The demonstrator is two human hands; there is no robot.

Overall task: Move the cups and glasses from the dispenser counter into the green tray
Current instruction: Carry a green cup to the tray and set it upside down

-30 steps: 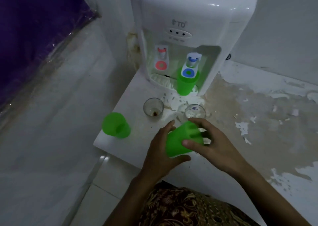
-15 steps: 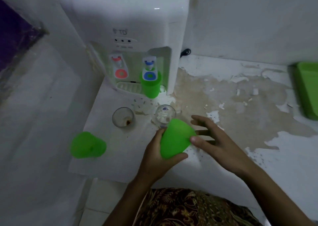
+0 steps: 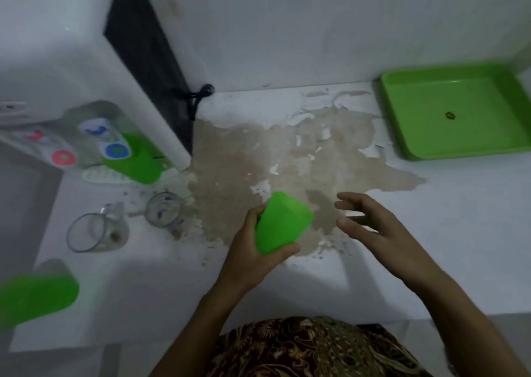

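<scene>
Left hand [image 3: 253, 259] grips a green cup [image 3: 283, 223], tilted, its closed base pointing up-right toward the tray [image 3: 459, 118]; right hand [image 3: 373, 233] spread, empty.

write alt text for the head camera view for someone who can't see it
A person's left hand holds a green cup above a stained white counter, the right hand open beside it. An empty green tray sits far right; two glasses and two more green cups remain near the water dispenser at left.
</scene>
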